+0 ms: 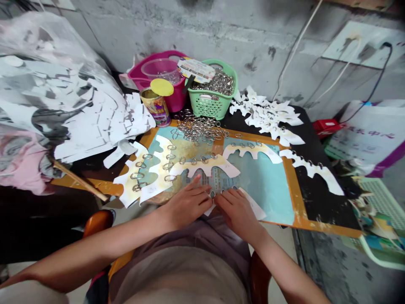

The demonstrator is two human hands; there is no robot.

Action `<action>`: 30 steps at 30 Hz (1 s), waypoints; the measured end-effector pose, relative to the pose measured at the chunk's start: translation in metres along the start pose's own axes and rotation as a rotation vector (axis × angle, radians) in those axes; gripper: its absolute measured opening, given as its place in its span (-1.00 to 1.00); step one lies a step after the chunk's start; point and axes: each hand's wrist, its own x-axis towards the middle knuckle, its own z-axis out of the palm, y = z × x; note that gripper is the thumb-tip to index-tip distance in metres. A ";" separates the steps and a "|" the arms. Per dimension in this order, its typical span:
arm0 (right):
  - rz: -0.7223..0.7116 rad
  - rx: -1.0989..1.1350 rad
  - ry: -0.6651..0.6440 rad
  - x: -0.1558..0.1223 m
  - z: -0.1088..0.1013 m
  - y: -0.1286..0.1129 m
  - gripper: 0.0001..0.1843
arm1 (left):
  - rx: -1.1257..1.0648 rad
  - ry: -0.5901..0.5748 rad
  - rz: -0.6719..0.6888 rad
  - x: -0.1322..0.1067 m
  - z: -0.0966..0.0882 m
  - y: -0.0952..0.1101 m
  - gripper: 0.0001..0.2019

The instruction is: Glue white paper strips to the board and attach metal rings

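Note:
My left hand point(186, 202) and my right hand point(236, 212) meet at the front of a painted board point(262, 198) with an orange border. Their fingertips press on a white paper cutout point(249, 204), close to a small metal split ring point(212, 194). Further left, more white cutouts point(205, 166) lie threaded with several rings. A loose heap of metal rings point(199, 128) sits at the board's far edge. A green plastic basket point(210, 101) holds more rings. Beyond the board on the right lies a pile of white cutouts point(268, 116).
A large stack of printed paper offcuts point(91, 114) rises on the left, beside a wooden stick point(79, 179). Behind stand a pink tub point(161, 86) and a tin with a yellow lid point(156, 103). A concrete wall point(253, 38) runs along the back; a printed bag point(368, 137) stands right.

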 end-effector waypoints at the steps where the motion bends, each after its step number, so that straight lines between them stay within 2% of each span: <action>1: -0.015 -0.020 -0.008 -0.001 -0.002 -0.001 -0.86 | 0.019 -0.002 0.004 -0.003 0.000 0.003 -0.84; 4: -0.025 -0.027 -0.005 -0.004 -0.010 -0.005 -0.88 | 0.035 -0.039 -0.016 -0.009 -0.001 0.013 -0.75; 6: -0.015 0.071 0.032 -0.005 -0.013 -0.006 -0.89 | 0.047 -0.065 -0.041 -0.012 -0.002 0.018 -0.68; 9: 0.101 0.309 0.233 -0.003 -0.014 -0.002 -0.86 | 0.063 -0.015 -0.074 -0.016 0.000 0.022 -0.69; 11: 0.204 0.355 0.335 0.001 -0.011 0.000 -0.86 | 0.065 0.047 -0.102 -0.019 0.003 0.024 -0.71; 12: 0.228 0.332 0.327 0.003 -0.010 0.001 -0.86 | 0.069 0.077 -0.117 -0.020 0.005 0.024 -0.71; 15: 0.216 0.246 0.155 0.008 -0.007 -0.001 -0.92 | 0.091 0.156 -0.167 -0.024 0.011 0.027 -0.73; 17: 0.218 0.272 0.086 0.011 -0.006 -0.002 -0.95 | 0.097 0.192 -0.209 -0.027 0.013 0.028 -0.73; 20: 0.220 0.405 0.085 0.014 -0.009 -0.002 -0.86 | 0.075 0.223 -0.268 -0.034 0.014 0.031 -0.67; 22: 0.242 0.525 0.104 0.014 -0.015 0.000 -0.84 | 0.024 0.288 -0.321 -0.041 0.012 0.035 -0.60; 25: 0.329 0.707 0.104 0.014 -0.031 0.002 -0.88 | -0.182 0.517 -0.517 -0.048 0.007 0.046 -0.50; 27: 0.374 0.800 0.085 0.013 -0.043 0.001 -0.89 | -0.504 0.589 -0.721 -0.046 0.002 0.053 -0.54; 29: 0.381 0.878 0.058 0.014 -0.053 -0.002 -0.88 | -0.963 0.452 -0.899 -0.035 -0.003 0.058 -0.64; 30: 0.377 0.911 0.041 0.015 -0.056 -0.004 -0.88 | -1.166 0.368 -0.954 -0.027 -0.005 0.058 -0.62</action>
